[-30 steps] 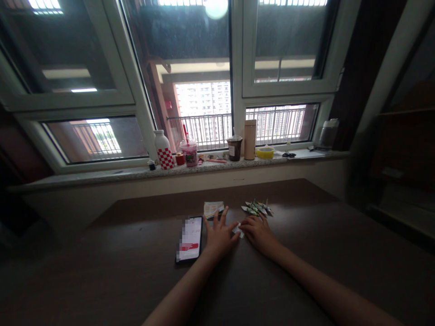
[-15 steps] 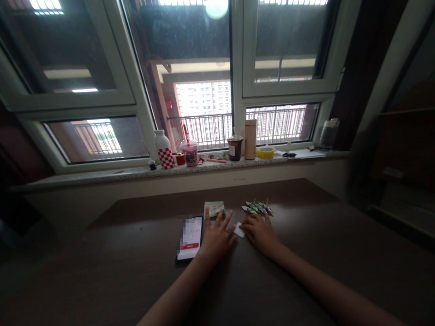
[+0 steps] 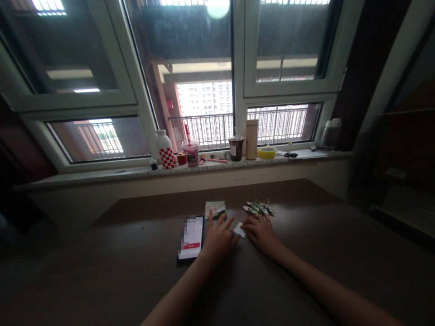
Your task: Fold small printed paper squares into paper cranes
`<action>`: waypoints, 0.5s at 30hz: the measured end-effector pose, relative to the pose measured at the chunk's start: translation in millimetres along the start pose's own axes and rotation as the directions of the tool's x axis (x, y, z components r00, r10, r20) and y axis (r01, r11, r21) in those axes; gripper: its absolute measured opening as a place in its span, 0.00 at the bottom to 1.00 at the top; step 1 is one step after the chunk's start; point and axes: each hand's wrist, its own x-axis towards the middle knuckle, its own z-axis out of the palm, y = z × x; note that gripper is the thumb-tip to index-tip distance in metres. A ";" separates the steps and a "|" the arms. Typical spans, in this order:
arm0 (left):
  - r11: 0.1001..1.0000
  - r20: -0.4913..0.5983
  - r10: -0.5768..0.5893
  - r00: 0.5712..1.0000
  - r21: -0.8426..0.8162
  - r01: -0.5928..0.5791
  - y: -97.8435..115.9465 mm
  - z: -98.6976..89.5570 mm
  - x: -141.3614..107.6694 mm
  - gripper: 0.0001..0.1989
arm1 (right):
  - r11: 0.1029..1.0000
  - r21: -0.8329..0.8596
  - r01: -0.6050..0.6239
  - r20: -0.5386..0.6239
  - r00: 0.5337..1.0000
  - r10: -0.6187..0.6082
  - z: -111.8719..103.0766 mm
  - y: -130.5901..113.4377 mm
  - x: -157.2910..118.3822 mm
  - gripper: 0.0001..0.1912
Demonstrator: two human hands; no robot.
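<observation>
A small white piece of paper lies on the brown table between my hands. My left hand rests at its left side, fingers spread, thumb close to the paper's lower edge. My right hand touches the paper's right side with its fingertips; its fingers are apart and bent. Beyond my left fingers is a stack of colourful paper sheets. Several folded green and white paper pieces lie in a pile just past my right hand.
A phone with a lit screen lies left of my left hand. Along the windowsill stand a checkered bottle, a pink cup, a dark drink cup, a tan flask and yellow tape.
My left hand's fingers have drawn in and bent slightly, the thumb nearer the white paper. My right hand is almost unmoved. The whole view has shifted a little.
</observation>
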 end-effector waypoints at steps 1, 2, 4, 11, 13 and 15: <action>1.000 -0.005 -0.025 1.000 -0.013 0.025 0.9 2.4 0.1 0.14 | 1.000 0.016 -0.004 0.007 1.000 0.004 0.5 0.8 0.2 0.13; 0.999 -0.008 -0.047 0.999 -0.026 0.047 2.1 4.7 0.2 0.14 | 0.999 0.031 -0.007 0.016 1.000 0.007 1.2 1.7 0.4 0.13; 0.994 -0.026 -0.098 0.995 -0.042 0.096 4.9 8.5 0.6 0.13 | 0.999 0.054 -0.011 0.028 1.000 0.009 2.8 3.7 1.1 0.13; 0.972 -0.030 -0.223 0.974 -0.086 0.219 8.6 20.3 1.0 0.17 | 0.997 -0.008 -0.080 -0.033 0.996 0.079 4.3 5.5 2.4 0.15; 0.967 0.009 -0.219 0.976 -0.131 0.218 8.0 23.2 0.8 0.20 | 0.995 -0.020 -0.101 -0.047 0.994 0.100 4.1 5.2 2.4 0.14; 0.963 0.040 -0.217 0.975 -0.157 0.220 7.5 25.1 0.5 0.20 | 0.994 -0.018 -0.107 -0.048 0.993 0.106 4.1 5.4 2.3 0.13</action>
